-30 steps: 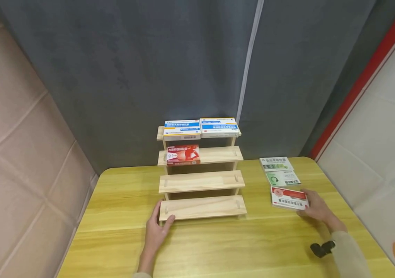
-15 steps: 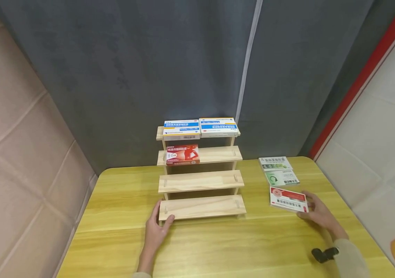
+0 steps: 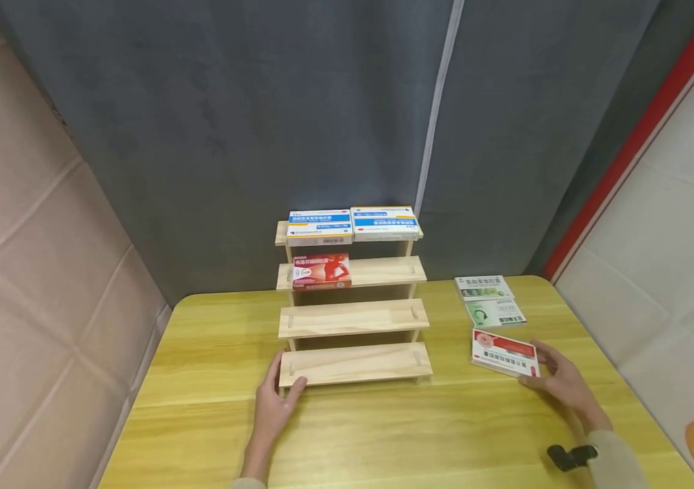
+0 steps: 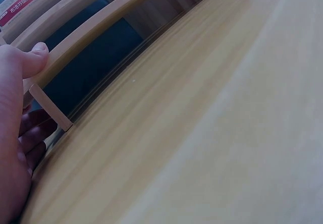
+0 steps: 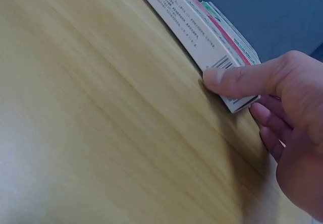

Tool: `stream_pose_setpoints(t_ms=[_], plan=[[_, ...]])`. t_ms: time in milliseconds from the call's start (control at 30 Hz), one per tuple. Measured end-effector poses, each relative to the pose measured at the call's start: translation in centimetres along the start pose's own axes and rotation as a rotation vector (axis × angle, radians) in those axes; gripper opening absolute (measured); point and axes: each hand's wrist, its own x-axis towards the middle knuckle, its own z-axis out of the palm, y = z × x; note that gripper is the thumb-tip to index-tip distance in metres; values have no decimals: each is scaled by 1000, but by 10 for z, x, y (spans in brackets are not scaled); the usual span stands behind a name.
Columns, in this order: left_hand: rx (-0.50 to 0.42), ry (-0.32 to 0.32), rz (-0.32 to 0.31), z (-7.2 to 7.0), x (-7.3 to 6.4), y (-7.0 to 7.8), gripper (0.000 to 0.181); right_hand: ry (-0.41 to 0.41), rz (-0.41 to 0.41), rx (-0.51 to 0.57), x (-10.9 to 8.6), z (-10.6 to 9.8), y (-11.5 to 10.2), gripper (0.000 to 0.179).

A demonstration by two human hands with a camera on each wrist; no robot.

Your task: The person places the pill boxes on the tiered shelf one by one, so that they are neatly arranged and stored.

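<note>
My left hand (image 3: pixel 272 407) grips the left end of the lowest step of a wooden tiered rack (image 3: pixel 356 365); in the left wrist view the thumb (image 4: pixel 36 58) lies on the step's front edge, with the other fingers by the side leg. Over at the right, my right hand (image 3: pixel 563 380) holds the right end of a red and white medicine box (image 3: pixel 504 353) lying on the table. In the right wrist view the thumb (image 5: pixel 217 77) presses the box's long side (image 5: pixel 186 30) near the barcode, and the fingers curl at its end, partly hidden.
Two blue and white medicine boxes (image 3: pixel 320 227) fill the top step. A red medicine box (image 3: pixel 322 271) sits left on the step below. Behind the held box lie a green and white box (image 3: pixel 496 312) and another box (image 3: pixel 485 287). A grey curtain (image 3: pixel 261 136) hangs behind.
The red and white box has shifted slightly left and turned a little, its right end coming nearer to me along with my right hand. My left hand stays where it was.
</note>
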Motion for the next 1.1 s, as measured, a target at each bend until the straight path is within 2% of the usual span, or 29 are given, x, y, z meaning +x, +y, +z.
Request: stream_pose_setpoints(t_ms=[233,400,533,667,833,900,1100], plan=[[-23,-6,3,0,-1,0,78,-17,74,114,-5,1,1,107],[-32,-13,3,-1,-1,2,78,-36,115,281,-8,1,4,104],[-32,-9,1,-1,-1,2,78,-38,151,369,-9,1,6,101],[-40,-7,7,0,-1,2,78,-36,154,402,-9,-1,7,96],[-24,-9,6,0,0,2,79,-39,114,509,-11,-3,5,92],[-19,-11,5,0,0,3,79,-39,121,500,-12,-3,1,92],[-15,-11,5,-1,0,4,79,-14,98,295,-8,-3,-16,96]])
